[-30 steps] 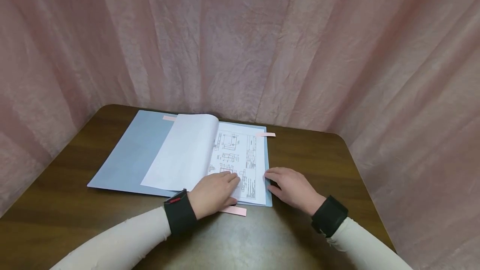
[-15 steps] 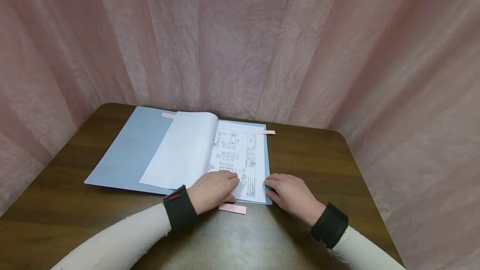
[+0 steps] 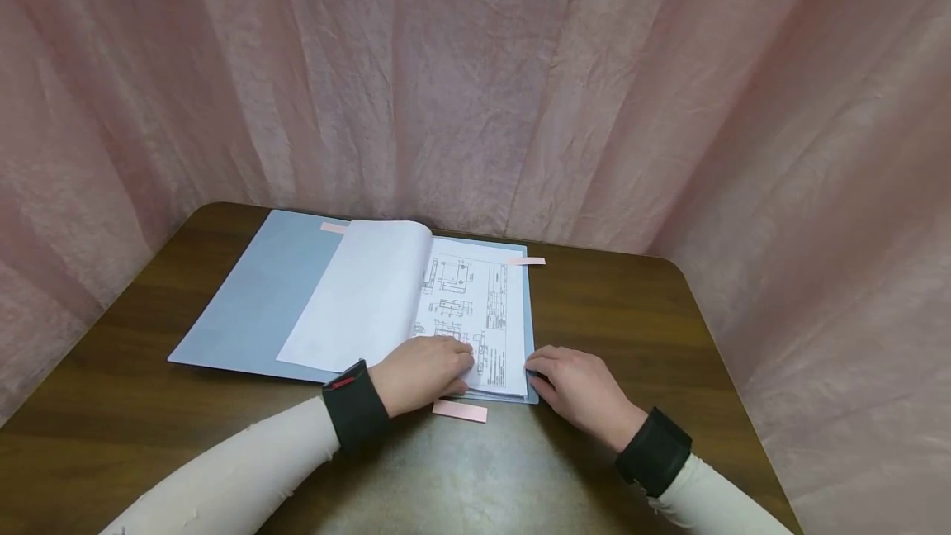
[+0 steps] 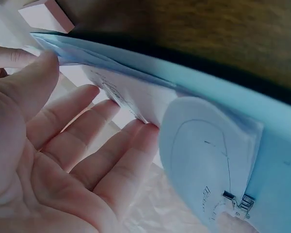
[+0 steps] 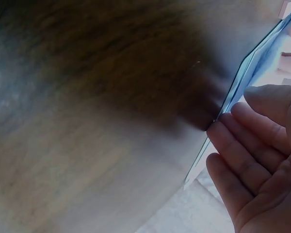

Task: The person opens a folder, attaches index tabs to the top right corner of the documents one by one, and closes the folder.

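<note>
A light-blue folder (image 3: 236, 304) lies spread on the table with a stack of paper in it. One turned sheet (image 3: 357, 295) curls over to the left, its blank side up. Beneath my left hand (image 3: 421, 371) is a page of technical drawings (image 3: 455, 287); the fingers rest on its lower part. My right hand (image 3: 583, 390) is at the lower right edge of the pages, fingertips touching the edge and the thumb (image 5: 266, 101) apart from the fingers. The left wrist view shows the left fingers extended against the paper and the turned sheet (image 4: 199, 145) bulging beside them.
Pink paper strips stick out at the top right (image 3: 526, 261) and top left (image 3: 333, 228) of the pages. A pink sticky-note pad (image 3: 460, 411) lies in front of the folder on the wooden table (image 3: 617, 304). A pink curtain (image 3: 475, 89) hangs behind.
My right hand has slid slightly toward me along the edge of the pages. The left hand stays on the drawing page; the folder and turned sheet look the same.
</note>
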Demonstrator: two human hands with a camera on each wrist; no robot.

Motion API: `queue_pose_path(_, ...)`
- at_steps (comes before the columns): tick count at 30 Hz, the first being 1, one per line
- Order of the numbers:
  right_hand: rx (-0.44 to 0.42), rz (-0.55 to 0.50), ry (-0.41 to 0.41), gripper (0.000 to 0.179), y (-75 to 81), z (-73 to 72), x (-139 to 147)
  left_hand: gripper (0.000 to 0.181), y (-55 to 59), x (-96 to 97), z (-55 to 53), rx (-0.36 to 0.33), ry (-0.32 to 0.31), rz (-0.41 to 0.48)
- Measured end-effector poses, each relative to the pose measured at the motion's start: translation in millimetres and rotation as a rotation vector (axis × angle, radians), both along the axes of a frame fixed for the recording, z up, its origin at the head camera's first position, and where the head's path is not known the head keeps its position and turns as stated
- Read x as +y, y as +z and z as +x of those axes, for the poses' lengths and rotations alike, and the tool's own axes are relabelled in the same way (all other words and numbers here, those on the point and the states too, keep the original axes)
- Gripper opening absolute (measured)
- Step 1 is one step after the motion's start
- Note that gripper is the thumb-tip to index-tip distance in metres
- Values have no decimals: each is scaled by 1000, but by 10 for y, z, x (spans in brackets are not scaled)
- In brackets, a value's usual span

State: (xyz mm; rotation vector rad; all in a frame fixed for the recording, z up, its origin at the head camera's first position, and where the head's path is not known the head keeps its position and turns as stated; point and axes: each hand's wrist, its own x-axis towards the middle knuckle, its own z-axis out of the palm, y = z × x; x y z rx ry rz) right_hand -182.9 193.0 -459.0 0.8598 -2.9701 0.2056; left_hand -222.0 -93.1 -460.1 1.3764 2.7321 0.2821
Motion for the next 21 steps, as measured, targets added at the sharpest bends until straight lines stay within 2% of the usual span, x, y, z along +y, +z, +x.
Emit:
queue_pose_path(8,18,-35,2,26,-12,22,14,14,-31,23,28,85,8,-1)
queue_pose_path(21,30,-124,-50,24,9,11,17,16,-66,37,47,106,52,43)
